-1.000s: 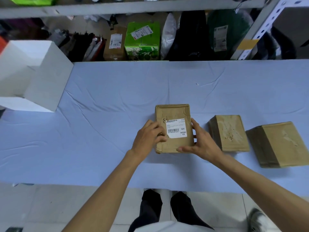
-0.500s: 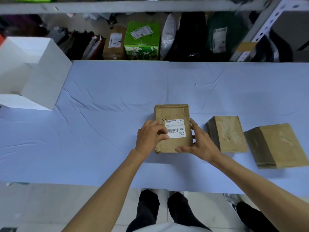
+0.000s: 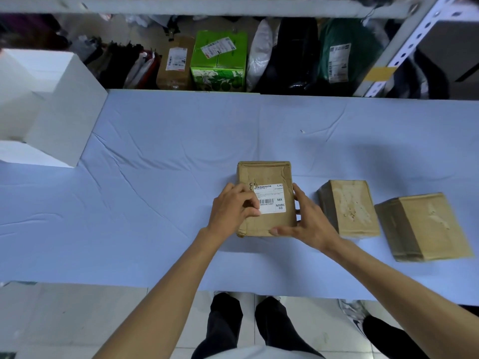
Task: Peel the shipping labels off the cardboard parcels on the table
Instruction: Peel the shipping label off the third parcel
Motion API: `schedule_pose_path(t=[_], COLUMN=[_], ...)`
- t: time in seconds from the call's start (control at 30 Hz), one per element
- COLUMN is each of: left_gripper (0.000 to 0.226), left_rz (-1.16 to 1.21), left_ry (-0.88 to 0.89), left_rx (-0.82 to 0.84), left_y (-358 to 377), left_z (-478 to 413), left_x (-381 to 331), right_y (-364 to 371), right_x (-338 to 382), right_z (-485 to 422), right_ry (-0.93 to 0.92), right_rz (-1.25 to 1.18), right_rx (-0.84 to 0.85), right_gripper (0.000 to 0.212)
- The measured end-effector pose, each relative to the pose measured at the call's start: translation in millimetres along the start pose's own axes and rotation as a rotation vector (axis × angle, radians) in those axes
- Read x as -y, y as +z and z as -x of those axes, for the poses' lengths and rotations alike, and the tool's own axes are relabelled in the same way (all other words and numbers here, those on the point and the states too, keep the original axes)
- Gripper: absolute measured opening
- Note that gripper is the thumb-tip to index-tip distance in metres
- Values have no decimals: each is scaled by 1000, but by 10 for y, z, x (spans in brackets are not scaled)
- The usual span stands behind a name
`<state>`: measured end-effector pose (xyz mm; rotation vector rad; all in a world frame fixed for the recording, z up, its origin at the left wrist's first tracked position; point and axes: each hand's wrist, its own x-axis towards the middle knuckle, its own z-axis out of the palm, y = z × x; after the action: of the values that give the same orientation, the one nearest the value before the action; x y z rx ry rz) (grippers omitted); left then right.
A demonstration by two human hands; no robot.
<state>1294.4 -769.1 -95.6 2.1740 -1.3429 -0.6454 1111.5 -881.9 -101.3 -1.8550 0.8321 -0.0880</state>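
three parcels sit on the table (image 3: 160,156), which is draped in a pale blue cloth. the near parcel (image 3: 264,174) lies flat in front of the person, its white label (image 3: 272,200) facing up. the left hand (image 3: 230,211) rests on the parcel's left side, fingers curled, with the thumb and fingertips pressed at the label's left edge over the barcode. i cannot tell whether a corner has come up yet; the label looks flat. the right hand (image 3: 308,221) is spread open against the parcel's right side and near corner, bracing it, gripping nothing else.

to the right stand two more parcels, the middle one (image 3: 350,208) just beside the right hand and the far one (image 3: 422,226) beyond it. both show pale scuffed patches on top and no label that i can see, so they look done.

my guess is the step in hand is getting this last label started. next move calls for a nail under the left edge, then a slow, low pull across to the right while the right hand keeps the parcel pinned, or the paper will tear.
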Motion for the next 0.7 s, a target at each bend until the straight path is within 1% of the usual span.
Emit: schedule_pose_path(t=[0.13,0.33,0.43,0.5,0.6,0.7], left_gripper=[14,7,5,6,6,5], left_rz=[-15,150,247,245,225,236], left_ry=[17,17,-20,-30,-39,-60], left_rx=[-39,-104,-37,6,11,0], left_y=[44,198,177,163,166,175], left_z=[1,18,14,-7,-30,-46], left_x=[-9,10,1,-12,-26,-36], right_y=[7,15,18,14,9,12], right_x=[-17,-44,-52,-49,-40,-41], right_z=[-8,0,-2,-6,-11,-9], right_ry=[22,57,58,51,37,46], right_rz=[11,20,24,24,27,26], right_rx=[3,-7,-8,-10,-8,-10], right_gripper=[113,123,125,123,119,122])
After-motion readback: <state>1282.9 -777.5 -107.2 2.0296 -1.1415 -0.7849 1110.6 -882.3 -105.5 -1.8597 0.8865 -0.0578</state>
